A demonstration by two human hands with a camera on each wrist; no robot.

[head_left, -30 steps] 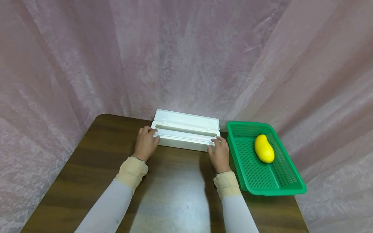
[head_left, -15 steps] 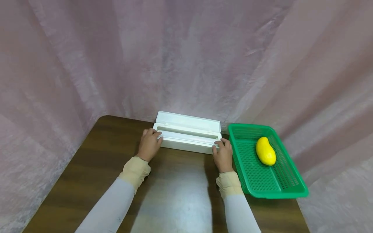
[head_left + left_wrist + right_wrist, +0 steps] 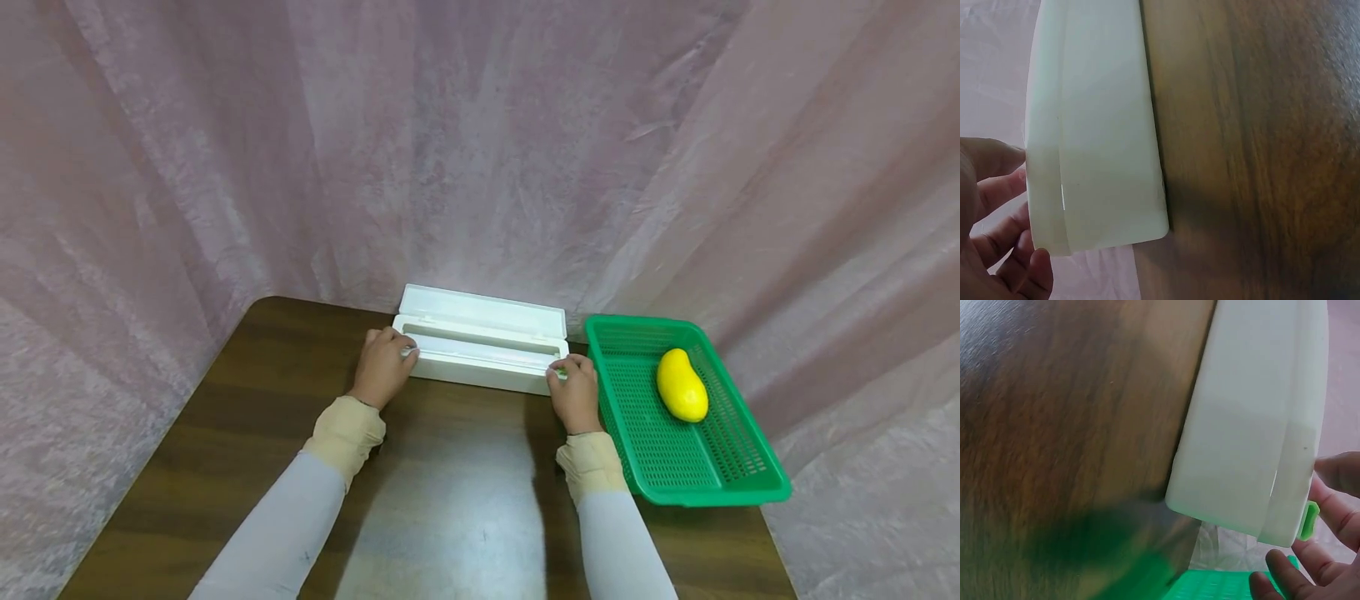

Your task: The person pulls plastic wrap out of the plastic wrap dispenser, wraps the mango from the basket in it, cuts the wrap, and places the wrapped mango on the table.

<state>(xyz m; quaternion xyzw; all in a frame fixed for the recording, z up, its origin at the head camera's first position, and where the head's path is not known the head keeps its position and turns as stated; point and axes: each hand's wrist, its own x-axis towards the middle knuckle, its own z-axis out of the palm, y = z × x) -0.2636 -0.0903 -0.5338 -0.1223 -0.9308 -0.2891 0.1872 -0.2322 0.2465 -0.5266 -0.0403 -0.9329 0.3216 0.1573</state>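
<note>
A long white plastic wrap dispenser (image 3: 480, 372) lies at the back of the table, its lid (image 3: 483, 311) tipped back. A pale roll of plastic wrap (image 3: 480, 348) shows in its slot. At the dispenser's left end my left hand (image 3: 381, 367) pinches the wrap's edge between thumb and fingers; the film itself is barely visible. My right hand (image 3: 576, 393) does likewise at the right end, beside a small green cutter slider (image 3: 1309, 520). Both wrist views show the thumbs at the top front edge and other fingers around the ends.
Right of the dispenser stands a green plastic basket (image 3: 678, 493) with a yellow mango (image 3: 682, 386) inside. The brown wooden table (image 3: 247, 408) reaches back to a pink curtain (image 3: 480, 150).
The fingers and thumbs of both hands have drawn closer together at the dispenser's front edge. The green slider has come into sight by my right fingers. Dispenser, basket and mango stay in place.
</note>
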